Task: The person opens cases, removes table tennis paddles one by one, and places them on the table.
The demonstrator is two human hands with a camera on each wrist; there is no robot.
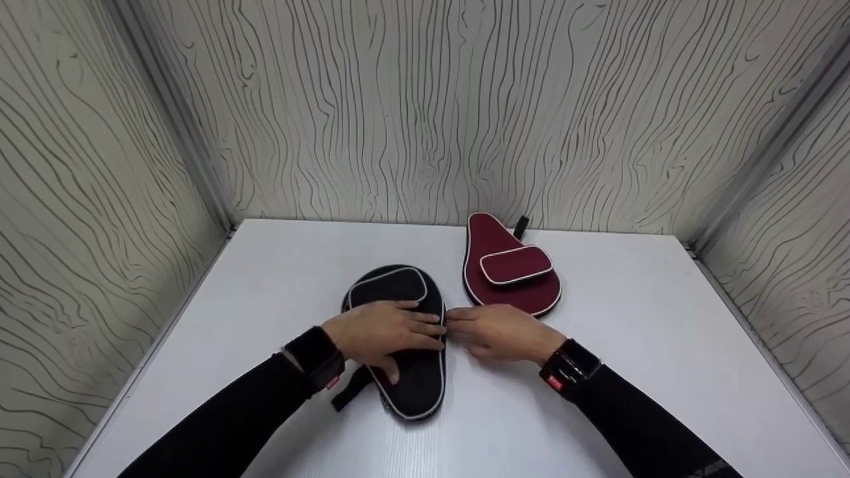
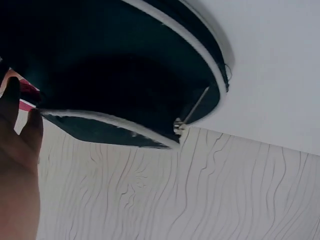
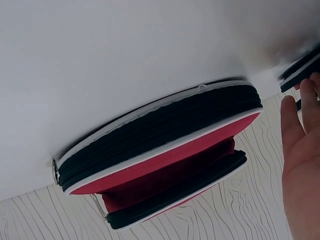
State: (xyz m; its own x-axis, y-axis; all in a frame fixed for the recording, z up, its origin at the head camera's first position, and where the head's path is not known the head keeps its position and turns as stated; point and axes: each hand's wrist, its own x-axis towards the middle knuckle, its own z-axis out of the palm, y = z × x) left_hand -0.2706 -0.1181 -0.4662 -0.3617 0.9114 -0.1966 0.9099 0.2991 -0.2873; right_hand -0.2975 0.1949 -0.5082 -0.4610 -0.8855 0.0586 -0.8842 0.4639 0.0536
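We see the black case (image 1: 420,376) lying on the desk (image 1: 279,265), in front and to the left of the red case (image 1: 490,242). The left hand (image 1: 385,330) lies across it, fingers straight and slightly apart, gripping nothing. The right hand (image 1: 495,333) has its fingertips at the black case's right edge; we cannot tell whether they pinch anything. Only the left wrist view gives us the black pocket's metal zip pull (image 2: 178,127); only the right wrist view, the red case's dark side band (image 3: 165,132). Lettering on the wristbands' red tags (image 1: 332,382) is too small for us to read
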